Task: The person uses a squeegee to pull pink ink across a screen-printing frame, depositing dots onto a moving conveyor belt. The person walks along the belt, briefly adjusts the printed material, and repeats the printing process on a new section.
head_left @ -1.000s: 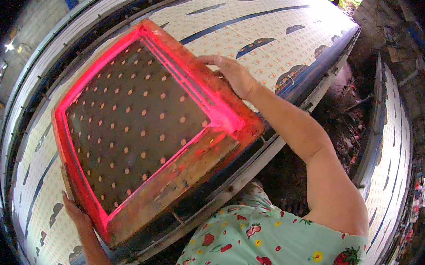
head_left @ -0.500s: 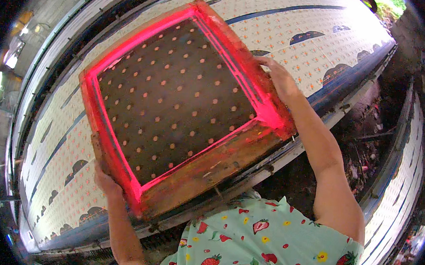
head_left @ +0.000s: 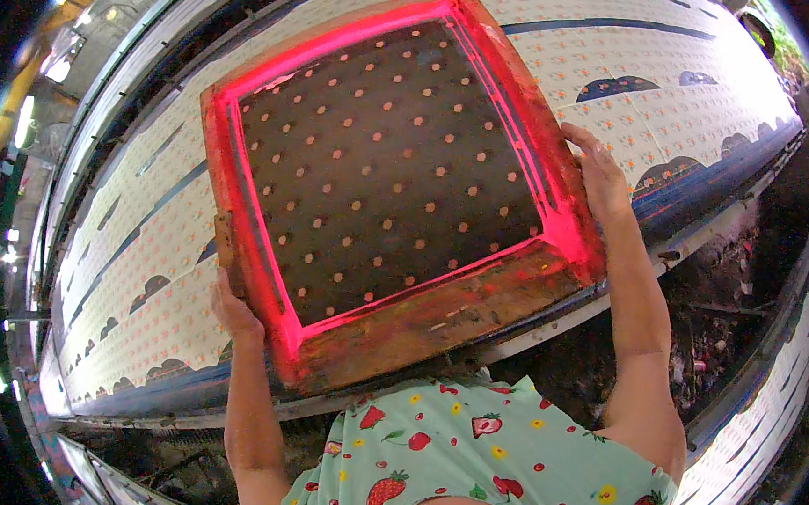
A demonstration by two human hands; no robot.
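Between my two hands is a big wooden screen-printing frame [head_left: 438, 316], stained bright pink along its inner edges. Its dark mesh [head_left: 382, 171] carries rows of small pale dots. My left hand [head_left: 238, 311] grips the frame's left side near the lower corner, where a short wooden piece shows. On the opposite side, my right hand [head_left: 605, 180] is closed round the right edge, its thumb side partly in sight and other fingers hidden. Beneath the frame lies pale fabric [head_left: 137, 328] printed with small orange and pink motifs; whether the frame touches it I cannot tell.
The long printing table has a dark blue border [head_left: 709, 194] and a pale metal rail [head_left: 559, 324] along its near edge. Another table with printed fabric [head_left: 749, 417] stands at the lower right. A dark, littered gap [head_left: 708, 339] separates them.
In the picture, the frame and both hands have shifted to the right and slightly up, with the view itself also moving. Both hands keep their hold on the frame.
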